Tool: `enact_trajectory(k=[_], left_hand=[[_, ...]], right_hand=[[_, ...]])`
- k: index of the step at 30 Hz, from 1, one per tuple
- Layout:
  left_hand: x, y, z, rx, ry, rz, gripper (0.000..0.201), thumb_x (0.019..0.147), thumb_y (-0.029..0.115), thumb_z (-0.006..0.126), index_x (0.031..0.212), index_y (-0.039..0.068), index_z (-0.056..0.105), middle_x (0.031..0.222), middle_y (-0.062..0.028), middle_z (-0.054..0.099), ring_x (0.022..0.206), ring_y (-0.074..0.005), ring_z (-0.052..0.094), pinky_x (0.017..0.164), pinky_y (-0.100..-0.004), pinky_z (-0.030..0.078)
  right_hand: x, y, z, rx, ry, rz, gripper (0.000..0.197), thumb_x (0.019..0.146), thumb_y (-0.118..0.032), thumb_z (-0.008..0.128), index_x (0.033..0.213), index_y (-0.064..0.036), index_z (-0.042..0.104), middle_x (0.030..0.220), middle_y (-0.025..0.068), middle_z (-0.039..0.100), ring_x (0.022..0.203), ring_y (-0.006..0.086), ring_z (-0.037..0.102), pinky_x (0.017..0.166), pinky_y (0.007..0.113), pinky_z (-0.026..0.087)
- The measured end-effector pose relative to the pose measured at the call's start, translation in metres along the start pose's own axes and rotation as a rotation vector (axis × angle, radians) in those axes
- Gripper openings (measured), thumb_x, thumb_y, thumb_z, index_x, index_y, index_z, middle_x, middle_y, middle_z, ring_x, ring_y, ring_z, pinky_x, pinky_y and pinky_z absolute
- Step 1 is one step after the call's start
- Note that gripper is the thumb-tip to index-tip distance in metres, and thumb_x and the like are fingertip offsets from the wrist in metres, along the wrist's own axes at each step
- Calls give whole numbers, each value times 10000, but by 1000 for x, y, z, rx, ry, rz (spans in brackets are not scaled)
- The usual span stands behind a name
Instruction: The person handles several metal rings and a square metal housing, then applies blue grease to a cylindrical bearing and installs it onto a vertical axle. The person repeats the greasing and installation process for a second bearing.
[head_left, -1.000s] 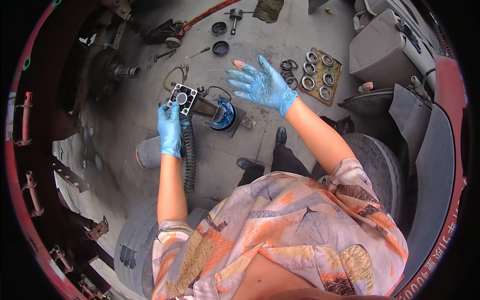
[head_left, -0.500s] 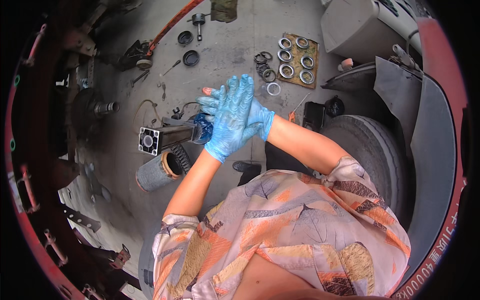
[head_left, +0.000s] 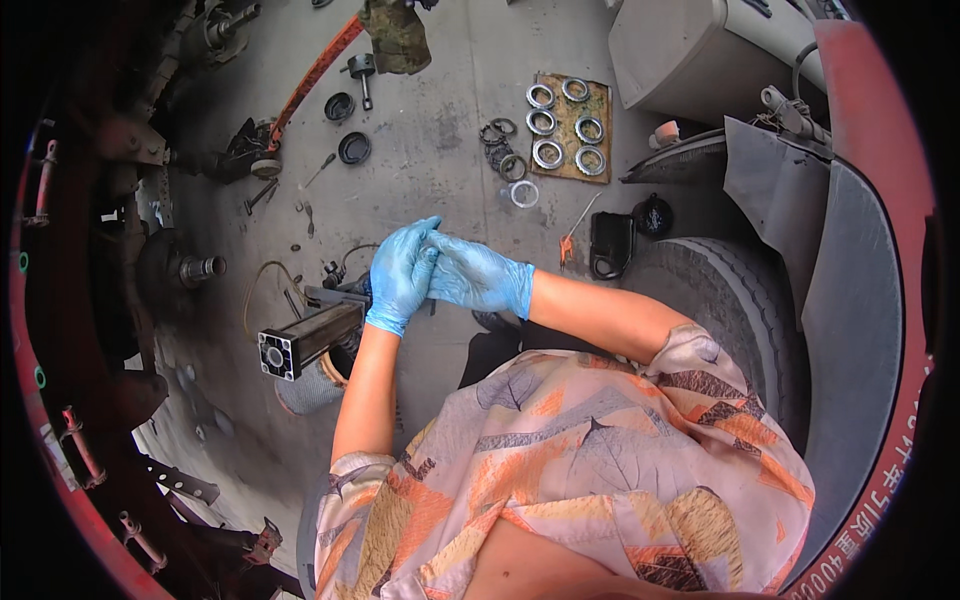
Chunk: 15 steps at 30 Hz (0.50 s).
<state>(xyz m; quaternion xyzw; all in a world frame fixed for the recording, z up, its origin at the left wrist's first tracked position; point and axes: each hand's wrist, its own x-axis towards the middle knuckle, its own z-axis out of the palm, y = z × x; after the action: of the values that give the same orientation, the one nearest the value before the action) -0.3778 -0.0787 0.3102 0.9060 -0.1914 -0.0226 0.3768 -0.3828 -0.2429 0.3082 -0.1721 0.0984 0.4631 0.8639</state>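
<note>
Blue disposable gloves, creased and smudged, cover both my hands. My left hand is wrapped over the fingers of my right hand, its thumb lying against the right glove. Those right fingers are largely hidden inside the left grasp, so their shape does not show. No tool or part is visible between the hands. Just below and left of them lies a square-ended metal column with a dark flange. Partly behind it sits a grey cylindrical filter with a tan rim.
Several metal bearing rings rest on a stained cardboard sheet. Dark rings, black round caps and an orange-handled screwdriver lie on the concrete. A large tyre stands at right; a threaded axle end juts out at left.
My hands were pressed flat together with fingers stretched out. Now the left has curled round the right's fingers, and both sit lower and further left. The view has shifted somewhat.
</note>
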Motion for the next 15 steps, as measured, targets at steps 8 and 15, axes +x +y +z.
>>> enact_trajectory(k=[8,15], left_hand=[[36,57,3,34,291,362,353,929,239,499,1204,42,601,1187,-168,607,1184,-327,538,991,-429,420],[57,29,18,-1,159,383,488,937,480,423,1028,68,667,923,-117,680,847,-304,648,758,-408,487]], right_hand=[[8,-19,-9,-104,121,-47,390,996,-261,444,1324,-54,484,1291,127,539,1191,214,526,1019,363,435],[14,-27,-21,82,147,-69,204,984,-164,445,1096,-30,550,1049,93,629,914,137,641,838,306,542]])
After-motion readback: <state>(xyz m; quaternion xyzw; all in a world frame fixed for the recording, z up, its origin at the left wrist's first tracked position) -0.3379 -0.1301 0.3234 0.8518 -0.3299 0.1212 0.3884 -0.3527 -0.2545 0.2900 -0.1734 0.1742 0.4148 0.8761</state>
